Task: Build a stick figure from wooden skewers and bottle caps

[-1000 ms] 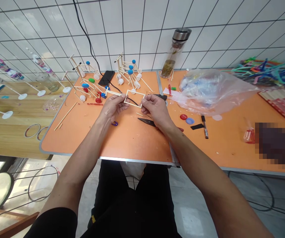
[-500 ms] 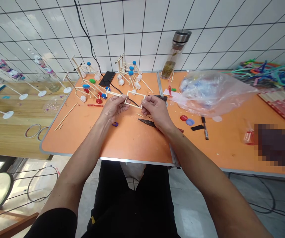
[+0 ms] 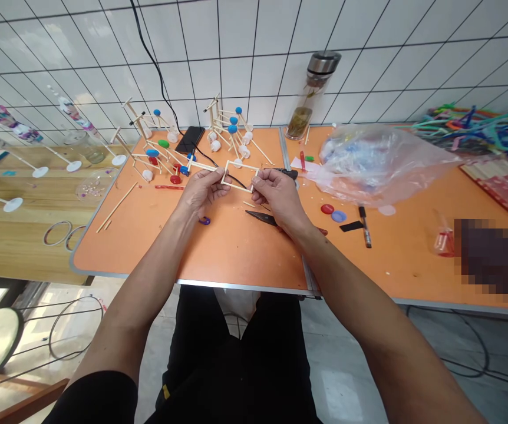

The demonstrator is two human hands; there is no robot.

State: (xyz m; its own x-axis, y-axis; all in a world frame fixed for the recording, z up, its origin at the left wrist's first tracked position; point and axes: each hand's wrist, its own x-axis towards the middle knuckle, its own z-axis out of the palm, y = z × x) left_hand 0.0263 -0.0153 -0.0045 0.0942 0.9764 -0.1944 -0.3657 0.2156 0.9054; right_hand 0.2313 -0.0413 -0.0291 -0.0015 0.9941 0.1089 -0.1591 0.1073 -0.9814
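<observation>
Between my two hands a small rectangular frame of thin wooden sticks (image 3: 238, 187) is held above the orange table (image 3: 236, 259). My left hand (image 3: 205, 188) pinches its left side, where more sticks stretch out to the left past the fingers. At the right side, my right hand (image 3: 274, 191) grips the frame between thumb and fingers. Beneath the right hand lies a dark pointed tool (image 3: 260, 217), partly covered by it. Stick models with coloured bottle caps (image 3: 163, 143) stand behind my left hand, and another stick model (image 3: 233, 121) stands farther back.
A glass bottle (image 3: 311, 97) stands by the tiled wall, beside a plastic bag (image 3: 369, 162). A black phone (image 3: 191, 140) lies at the back. Loose sticks (image 3: 116, 207) lie at left. A marker (image 3: 365, 227) and several caps are at right. A black cable runs down the wall.
</observation>
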